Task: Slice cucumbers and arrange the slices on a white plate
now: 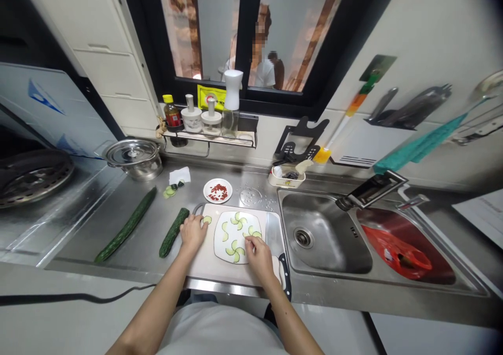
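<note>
A white square plate (pixel 225 247) lies on the cutting board (pixel 204 271), with thin cucumber slices (pixel 236 251) laid on it in pinwheel shapes. Over the plate's right side, the fingers of my right hand (pixel 257 255) pinch a small cucumber slice. My left hand (pixel 192 233) rests at the board's left edge, fingers bent, with a cucumber slice (pixel 207 219) at its fingertips. Just left of that hand is a cut cucumber (pixel 173 234), and farther left a whole cucumber (pixel 128 226). A knife (pixel 286 276) lies along the board's right edge, partly behind my right hand.
Behind the board sits a small plate of red bits (pixel 218 191). Cucumber scraps (pixel 170 191) and white paper (pixel 179 174) lie left of it. A lidded pot (pixel 135 158) stands back left. At right, the double sink (pixel 326 234) holds a red bag (pixel 401 253).
</note>
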Demonstrator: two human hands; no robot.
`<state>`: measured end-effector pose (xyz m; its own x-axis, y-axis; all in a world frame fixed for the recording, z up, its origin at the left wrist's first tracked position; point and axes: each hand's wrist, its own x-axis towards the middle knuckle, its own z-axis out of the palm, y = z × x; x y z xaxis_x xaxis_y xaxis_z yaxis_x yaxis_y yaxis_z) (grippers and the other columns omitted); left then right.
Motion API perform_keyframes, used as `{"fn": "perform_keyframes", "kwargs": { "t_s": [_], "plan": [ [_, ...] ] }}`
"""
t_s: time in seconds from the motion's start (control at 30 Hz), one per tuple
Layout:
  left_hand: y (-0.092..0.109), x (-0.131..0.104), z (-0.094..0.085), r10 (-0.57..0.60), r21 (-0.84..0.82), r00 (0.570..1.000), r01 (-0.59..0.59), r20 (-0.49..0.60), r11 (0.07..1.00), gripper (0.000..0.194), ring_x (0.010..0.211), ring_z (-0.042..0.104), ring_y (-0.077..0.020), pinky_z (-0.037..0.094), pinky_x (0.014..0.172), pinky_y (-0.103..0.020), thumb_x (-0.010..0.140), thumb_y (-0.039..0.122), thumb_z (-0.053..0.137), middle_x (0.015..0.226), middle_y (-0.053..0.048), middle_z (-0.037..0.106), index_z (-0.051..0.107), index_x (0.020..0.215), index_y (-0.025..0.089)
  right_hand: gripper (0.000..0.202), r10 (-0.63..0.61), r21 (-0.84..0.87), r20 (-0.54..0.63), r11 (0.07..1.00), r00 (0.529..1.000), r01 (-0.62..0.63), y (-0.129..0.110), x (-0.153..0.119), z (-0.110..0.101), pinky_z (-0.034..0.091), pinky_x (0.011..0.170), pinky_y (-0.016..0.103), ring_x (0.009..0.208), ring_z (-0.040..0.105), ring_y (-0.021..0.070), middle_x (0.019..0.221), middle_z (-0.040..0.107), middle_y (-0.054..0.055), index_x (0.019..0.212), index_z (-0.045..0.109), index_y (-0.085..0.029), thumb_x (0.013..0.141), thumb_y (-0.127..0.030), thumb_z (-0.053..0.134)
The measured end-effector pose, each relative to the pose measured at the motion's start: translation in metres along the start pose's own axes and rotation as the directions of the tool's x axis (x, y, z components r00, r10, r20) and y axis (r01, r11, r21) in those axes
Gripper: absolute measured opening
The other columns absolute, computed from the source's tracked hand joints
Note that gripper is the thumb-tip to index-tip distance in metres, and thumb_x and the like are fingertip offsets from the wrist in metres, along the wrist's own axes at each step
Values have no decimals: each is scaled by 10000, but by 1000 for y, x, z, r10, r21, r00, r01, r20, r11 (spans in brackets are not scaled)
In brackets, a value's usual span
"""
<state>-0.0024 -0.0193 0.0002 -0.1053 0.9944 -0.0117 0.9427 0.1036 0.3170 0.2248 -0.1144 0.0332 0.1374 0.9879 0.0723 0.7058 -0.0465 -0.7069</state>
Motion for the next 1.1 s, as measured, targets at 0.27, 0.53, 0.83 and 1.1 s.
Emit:
{"fn": "perform_keyframes", "kwargs": {
  "t_s": [0.27,0.53,0.83,1.1],
  "plan": [
    [4,1,1,-31,-7,999,31,22,999,309,1028,551,-281,393,852,-381,871,369,478,1093,-116,629,660,1067,214,318,-3,-23,7,1000,1000,4,-4,-3,3,456,807,268,870,618,184,896,692,84,897,683,-184,907,-274,378],
    [7,13,-4,-100,-55,990,106,101,993,258,1043,555,-277,394,853,-359,803,310,566,1082,-94,643,652,1030,220,317,-53,-7,4,999,999,53,-1,-3,8,460,796,274,876,624,194,900,690,92,915,688,-171,901,-313,405],
    [7,16,2,-128,-477,989,149,77,866,154,820,630,-186,417,739,-274,777,214,580,842,-44,690,648,914,188,304,-56,19,13,998,998,56,-4,8,7,456,783,291,869,620,201,923,690,90,936,691,-183,890,-321,424],
    [25,6,-30,110,-906,984,82,140,415,247,662,593,-137,458,668,-257,639,325,719,741,-29,663,667,792,138,289,-82,130,-3,988,997,81,-27,34,6,462,772,299,830,612,190,952,682,84,1016,675,-181,853,-308,473]
  ]
}}
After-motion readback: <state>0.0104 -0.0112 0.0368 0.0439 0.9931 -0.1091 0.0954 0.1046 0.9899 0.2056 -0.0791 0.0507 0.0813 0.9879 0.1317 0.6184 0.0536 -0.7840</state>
